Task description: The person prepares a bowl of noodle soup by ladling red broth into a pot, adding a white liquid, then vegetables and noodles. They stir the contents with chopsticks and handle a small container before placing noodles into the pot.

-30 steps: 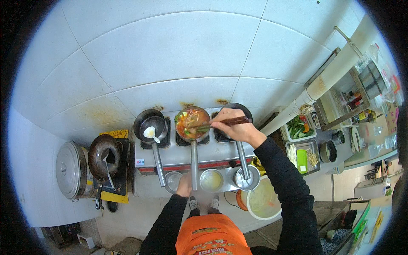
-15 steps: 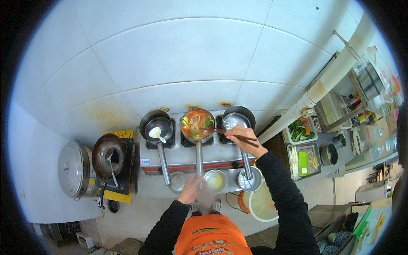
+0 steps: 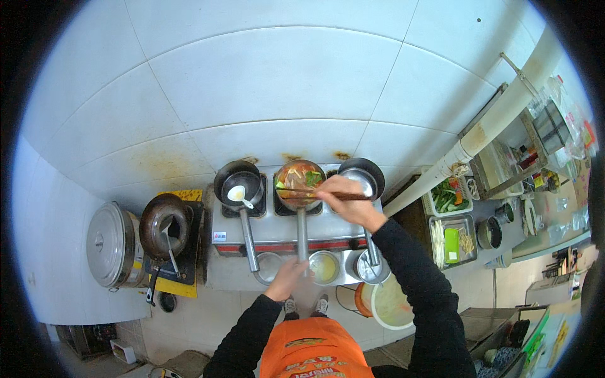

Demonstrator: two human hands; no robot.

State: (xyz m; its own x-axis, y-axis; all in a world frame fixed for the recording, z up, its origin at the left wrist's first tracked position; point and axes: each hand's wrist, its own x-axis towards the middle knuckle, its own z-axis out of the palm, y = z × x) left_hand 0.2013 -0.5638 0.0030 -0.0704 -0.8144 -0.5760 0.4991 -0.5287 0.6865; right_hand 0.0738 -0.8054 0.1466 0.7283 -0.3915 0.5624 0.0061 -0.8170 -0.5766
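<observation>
My left hand [image 3: 290, 279] is closed around the end of the metal handle [image 3: 302, 234] of the middle saucepan on the stove. That pan holds reddish soup with green leaves [image 3: 313, 179] and pale strips. My right hand [image 3: 346, 200] grips a pair of brown chopsticks [image 3: 296, 193], which lie nearly level across the near part of the pan. Whether their tips touch the soup I cannot tell. To the left, a dark saucepan [image 3: 220, 196] has a white spoon [image 3: 237, 194] in it. Another saucepan [image 3: 377, 170] stands to the right, partly behind my right hand.
Several metal bowls line the stove's [image 3: 277, 236] front edge, one with yellowish liquid [image 3: 324, 268]. At left are a wok [image 3: 151, 217] and a big lidded pot [image 3: 104, 246]. A white bucket [image 3: 378, 309] stands on the floor. Trays of vegetables [image 3: 449, 196] sit at right, under a slanting pipe [image 3: 460, 151].
My right hand has moved left, over the near right side of the middle pan, and the chopsticks have turned more level. My left hand stays on the handle. The view has shifted slightly.
</observation>
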